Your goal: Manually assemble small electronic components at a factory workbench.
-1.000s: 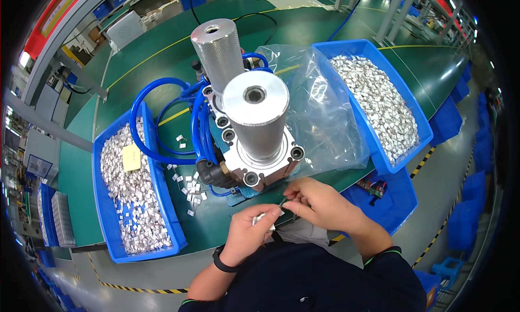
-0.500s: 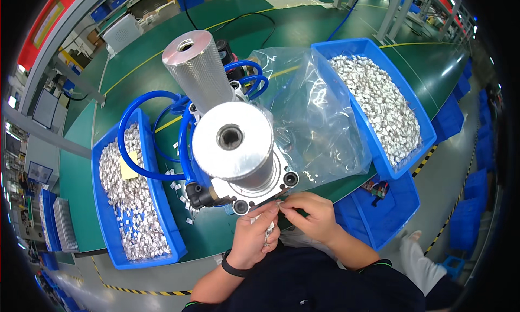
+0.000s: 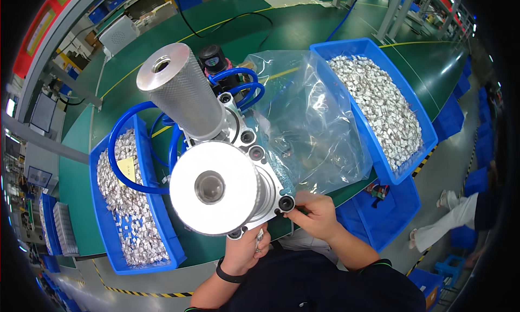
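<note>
Hidden: our left hand (image 3: 246, 252) sits half under the metal cylinder (image 3: 216, 187), fingers curled on small silvery pieces (image 3: 259, 238) at 6 o'clock.
Right hand (image 3: 314, 214): pinched together at the machine's base; what it grips we cannot tell.
Surface: green surface (image 3: 303, 30), blue bins (image 3: 142, 165) of shiny bits at 9 and 2 o'clock.
Materials: crinkled clear bag (image 3: 309, 117).

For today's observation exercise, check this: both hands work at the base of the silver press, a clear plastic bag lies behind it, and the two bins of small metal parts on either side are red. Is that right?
Not quite: the left bin and the right bin are blue, as the head view shows. The rest stands: left hand and right hand at the silver press, clear plastic bag behind it.
</note>
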{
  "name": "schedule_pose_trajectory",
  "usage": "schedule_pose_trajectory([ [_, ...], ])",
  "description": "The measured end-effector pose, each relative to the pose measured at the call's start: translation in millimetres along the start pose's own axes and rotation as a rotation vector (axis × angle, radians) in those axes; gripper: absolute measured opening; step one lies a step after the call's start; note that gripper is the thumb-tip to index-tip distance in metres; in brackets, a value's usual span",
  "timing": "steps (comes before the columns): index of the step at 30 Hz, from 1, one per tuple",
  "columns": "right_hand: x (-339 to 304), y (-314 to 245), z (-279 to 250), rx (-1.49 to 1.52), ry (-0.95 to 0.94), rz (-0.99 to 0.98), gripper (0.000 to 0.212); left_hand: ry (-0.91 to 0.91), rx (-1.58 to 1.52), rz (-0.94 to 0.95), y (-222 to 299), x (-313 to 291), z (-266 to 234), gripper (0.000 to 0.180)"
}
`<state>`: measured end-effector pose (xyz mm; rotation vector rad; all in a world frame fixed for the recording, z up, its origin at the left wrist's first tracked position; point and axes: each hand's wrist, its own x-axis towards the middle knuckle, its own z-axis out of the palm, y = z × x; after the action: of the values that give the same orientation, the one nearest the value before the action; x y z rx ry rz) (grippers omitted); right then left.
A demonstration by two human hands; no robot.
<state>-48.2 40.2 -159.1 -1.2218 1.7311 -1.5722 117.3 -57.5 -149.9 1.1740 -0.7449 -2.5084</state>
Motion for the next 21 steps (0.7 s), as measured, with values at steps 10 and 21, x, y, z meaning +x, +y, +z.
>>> schedule_pose_trajectory([
  [10,1.1,-0.7,-0.4,-0.046,0.014,-0.04,0.014,-0.018,0.007,-0.001,3.8,0.0,3.8,0.022],
  [21,-4.8,7.8,4.4,0.035,0.026,0.01,0.015,0.022,-0.009,0.018,3.3,-2.7,3.2,0.023],
])
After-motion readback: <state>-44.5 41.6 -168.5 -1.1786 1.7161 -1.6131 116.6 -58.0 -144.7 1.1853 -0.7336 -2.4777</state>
